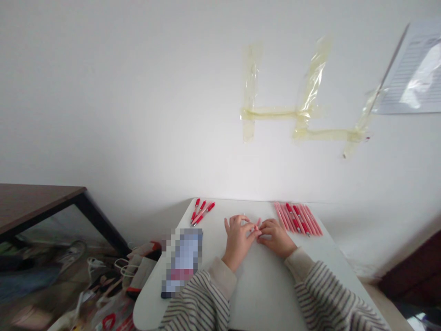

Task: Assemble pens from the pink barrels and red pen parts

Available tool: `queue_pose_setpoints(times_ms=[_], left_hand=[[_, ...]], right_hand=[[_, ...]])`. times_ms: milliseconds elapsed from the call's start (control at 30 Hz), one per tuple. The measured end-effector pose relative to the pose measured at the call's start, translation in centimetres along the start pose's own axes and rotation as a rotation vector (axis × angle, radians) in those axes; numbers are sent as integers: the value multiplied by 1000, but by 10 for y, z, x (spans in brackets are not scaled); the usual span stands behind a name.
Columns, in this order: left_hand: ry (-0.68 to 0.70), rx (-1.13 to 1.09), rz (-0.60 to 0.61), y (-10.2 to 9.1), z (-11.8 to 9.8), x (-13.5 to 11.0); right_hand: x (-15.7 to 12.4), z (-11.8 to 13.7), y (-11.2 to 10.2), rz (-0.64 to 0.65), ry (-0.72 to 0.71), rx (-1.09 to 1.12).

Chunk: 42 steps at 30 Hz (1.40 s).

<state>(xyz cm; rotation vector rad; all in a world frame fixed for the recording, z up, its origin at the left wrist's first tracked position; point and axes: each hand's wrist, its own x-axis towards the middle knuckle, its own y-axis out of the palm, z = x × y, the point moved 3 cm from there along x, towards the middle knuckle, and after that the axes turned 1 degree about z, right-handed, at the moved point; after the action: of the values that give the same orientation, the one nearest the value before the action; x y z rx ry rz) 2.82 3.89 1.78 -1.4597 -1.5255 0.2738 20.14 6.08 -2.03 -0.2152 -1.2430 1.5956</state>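
Over the middle of the white table, my left hand (238,239) and my right hand (276,238) meet with their fingertips pinched together. Between them shows a short end of a pink pen part (258,222); the rest of it is hidden by the fingers. Beyond my right hand lies a row of slim pink pen barrels (281,217), side by side, with a couple of red-gripped pens (296,218) among them. Several red and clear pens (202,211) lie loosely grouped at the far left corner of the table.
A phone with a blurred screen (184,257) lies on the left of the white table (263,289), near my left sleeve. The wall (138,115) rises behind the table. Bags and loose items (113,280) crowd the floor at left, below a brown desk (37,202).
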Motion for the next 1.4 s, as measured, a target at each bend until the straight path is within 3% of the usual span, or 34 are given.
queue_pose_setpoints(times_ms=[1400], left_hand=[[-9, -70, -34, -3, 3, 3]], right_hand=[[-1, 3, -4, -15, 11, 26]])
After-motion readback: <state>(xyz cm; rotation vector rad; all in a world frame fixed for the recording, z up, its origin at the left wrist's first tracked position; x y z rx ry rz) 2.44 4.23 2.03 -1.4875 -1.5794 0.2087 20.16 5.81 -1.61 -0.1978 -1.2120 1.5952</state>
